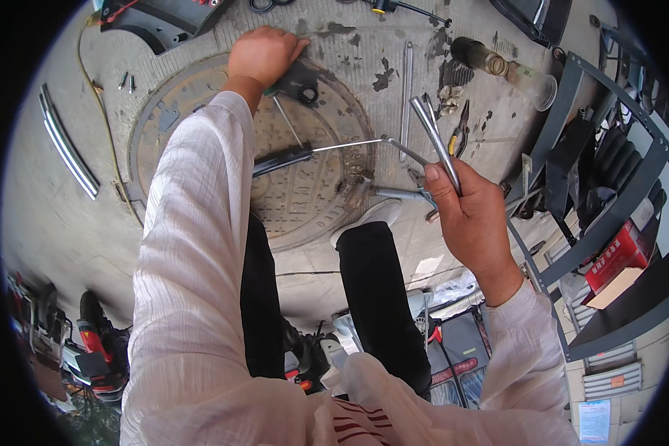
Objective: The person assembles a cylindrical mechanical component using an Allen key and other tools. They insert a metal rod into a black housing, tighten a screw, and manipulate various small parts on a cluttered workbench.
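Note:
My right hand (472, 223) is closed round a silver handle with a knurled grip (432, 134), which points up and away from me. A grey bent metal bar (409, 152) runs from beside that hand to the tip of a thin rod. The rod comes out of a black cylinder (282, 159), part of which my left sleeve hides. Farther off, my left hand (264, 56) is closed above the round manhole cover, back of the hand up. Next to it lies a dark part with a ring-shaped end (301, 85). What its fingers grip is hidden.
Around the manhole cover (312, 212) lie yellow-handled pliers (459, 137), a long metal bar (407, 97) and a dark bottle (479, 56). A grey metal rack (617, 253) stands at right. A curved silver strip (68, 145) lies at left; a grey plastic panel (160, 26) is at the far side.

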`<state>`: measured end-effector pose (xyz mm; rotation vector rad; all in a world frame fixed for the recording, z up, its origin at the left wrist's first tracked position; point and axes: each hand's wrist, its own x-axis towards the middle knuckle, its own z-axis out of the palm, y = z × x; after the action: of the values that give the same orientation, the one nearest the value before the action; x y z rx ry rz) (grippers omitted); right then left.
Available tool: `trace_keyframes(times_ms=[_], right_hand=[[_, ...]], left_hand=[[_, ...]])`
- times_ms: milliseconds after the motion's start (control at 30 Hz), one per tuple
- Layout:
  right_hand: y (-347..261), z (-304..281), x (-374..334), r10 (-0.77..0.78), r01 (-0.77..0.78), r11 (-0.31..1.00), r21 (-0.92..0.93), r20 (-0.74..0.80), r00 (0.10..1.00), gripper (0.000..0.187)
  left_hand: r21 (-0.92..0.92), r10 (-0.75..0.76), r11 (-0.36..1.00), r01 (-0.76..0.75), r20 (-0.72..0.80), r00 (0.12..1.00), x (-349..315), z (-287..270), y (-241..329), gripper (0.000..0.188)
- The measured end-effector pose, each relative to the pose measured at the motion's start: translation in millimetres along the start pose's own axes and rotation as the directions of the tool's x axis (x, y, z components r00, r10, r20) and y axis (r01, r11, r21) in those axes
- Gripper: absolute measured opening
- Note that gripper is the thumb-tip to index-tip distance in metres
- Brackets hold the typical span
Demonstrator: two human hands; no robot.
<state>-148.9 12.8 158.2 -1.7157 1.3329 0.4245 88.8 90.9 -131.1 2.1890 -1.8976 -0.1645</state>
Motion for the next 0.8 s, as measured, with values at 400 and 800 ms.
trace_keyframes(times_ms=[400,800], right_hand=[[32.8,7.1,-40.0,-0.033,0.032,0.999,-0.034,-0.008,0.999,0.022],[61.4,15.5,-65.4,-0.102,0.102,0.995,0.001,-0.005,0.995,0.017]], left_hand=[[-0.017,-0.021,1.000,0.022,0.044,0.999,2.9,-0.3,1.4,0.034],[0.019,-0.017,1.000,0.015,0.082,0.997,7.3,-4.7,5.1,0.035]])
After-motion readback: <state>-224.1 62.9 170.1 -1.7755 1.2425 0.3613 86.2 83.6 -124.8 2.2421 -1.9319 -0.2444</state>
